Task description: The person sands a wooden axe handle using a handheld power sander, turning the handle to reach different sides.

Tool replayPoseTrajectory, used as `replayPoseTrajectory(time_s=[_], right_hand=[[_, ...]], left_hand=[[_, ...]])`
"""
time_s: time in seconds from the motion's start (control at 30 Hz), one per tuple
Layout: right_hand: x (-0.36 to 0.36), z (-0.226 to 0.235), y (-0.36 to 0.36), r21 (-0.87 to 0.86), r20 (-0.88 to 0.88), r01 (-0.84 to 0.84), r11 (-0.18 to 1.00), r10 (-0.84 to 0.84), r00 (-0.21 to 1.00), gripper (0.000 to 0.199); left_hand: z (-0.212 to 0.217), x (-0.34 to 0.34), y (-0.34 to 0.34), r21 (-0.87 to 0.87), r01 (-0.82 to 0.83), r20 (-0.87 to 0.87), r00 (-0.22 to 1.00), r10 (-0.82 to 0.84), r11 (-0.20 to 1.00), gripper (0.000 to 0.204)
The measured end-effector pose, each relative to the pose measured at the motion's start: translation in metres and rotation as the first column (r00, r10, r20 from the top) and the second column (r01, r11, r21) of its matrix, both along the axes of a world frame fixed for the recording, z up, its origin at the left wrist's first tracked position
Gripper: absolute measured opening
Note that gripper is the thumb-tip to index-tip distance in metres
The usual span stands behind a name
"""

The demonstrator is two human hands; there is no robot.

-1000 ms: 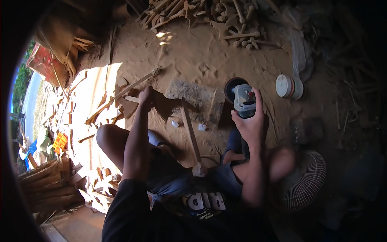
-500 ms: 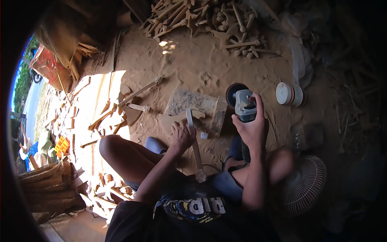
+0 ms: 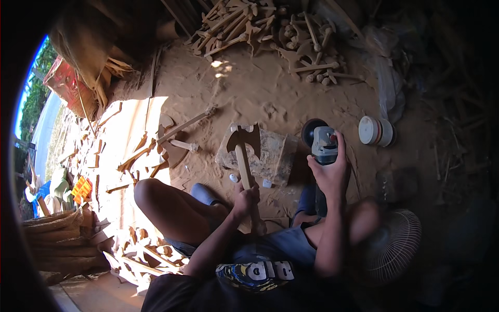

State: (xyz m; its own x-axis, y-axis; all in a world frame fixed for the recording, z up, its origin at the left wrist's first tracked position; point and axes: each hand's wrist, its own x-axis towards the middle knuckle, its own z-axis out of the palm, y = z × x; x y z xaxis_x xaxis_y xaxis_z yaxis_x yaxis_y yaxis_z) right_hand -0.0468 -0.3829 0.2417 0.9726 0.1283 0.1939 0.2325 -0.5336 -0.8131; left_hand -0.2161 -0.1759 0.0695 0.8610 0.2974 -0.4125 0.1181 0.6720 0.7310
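Note:
My left hand (image 3: 246, 200) is closed round the handle of a wooden toy axe (image 3: 243, 165). Its two-bladed head points away from me, above a worn pale block (image 3: 273, 158) on the dusty ground. The lower end of the handle reaches back toward my lap. In my right hand (image 3: 333, 176) is an angle grinder (image 3: 325, 141), gripped round its body with the thumb and a finger stretched along it. A dark round disc (image 3: 312, 128) sits at its far left end, to the right of the block and apart from the axe.
Wooden axe-like pieces lie heaped (image 3: 239, 23) at the far side. More cut wood (image 3: 148, 255) is piled at the near left, and several loose pieces lie beyond my left knee. A white tub (image 3: 370, 131) lies right of the grinder; a fan (image 3: 397, 247) stands by my right knee.
My left hand has shifted from near the axe head down to its handle, nearer to me. The axe head has turned, now showing both blades. My right hand still holds the grinder.

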Motion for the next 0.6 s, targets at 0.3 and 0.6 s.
replayPoseTrajectory(time_s=[0.3, 0.6], right_hand=[[-0.003, -0.021, 0.023, 0.135, -0.043, -0.164, 0.977, 0.171, 0.984, 0.091], [0.008, -0.021, 0.005, 0.015, 0.064, -0.038, 0.999, 0.037, 0.997, 0.092]], left_hand=[[-0.019, -0.002, -0.017, -0.123, -0.023, -0.099, 0.995, 0.010, 0.992, 0.018], [-0.056, 0.010, 0.010, -0.101, 0.023, -0.566, 0.821, -0.077, 0.995, 0.041]])
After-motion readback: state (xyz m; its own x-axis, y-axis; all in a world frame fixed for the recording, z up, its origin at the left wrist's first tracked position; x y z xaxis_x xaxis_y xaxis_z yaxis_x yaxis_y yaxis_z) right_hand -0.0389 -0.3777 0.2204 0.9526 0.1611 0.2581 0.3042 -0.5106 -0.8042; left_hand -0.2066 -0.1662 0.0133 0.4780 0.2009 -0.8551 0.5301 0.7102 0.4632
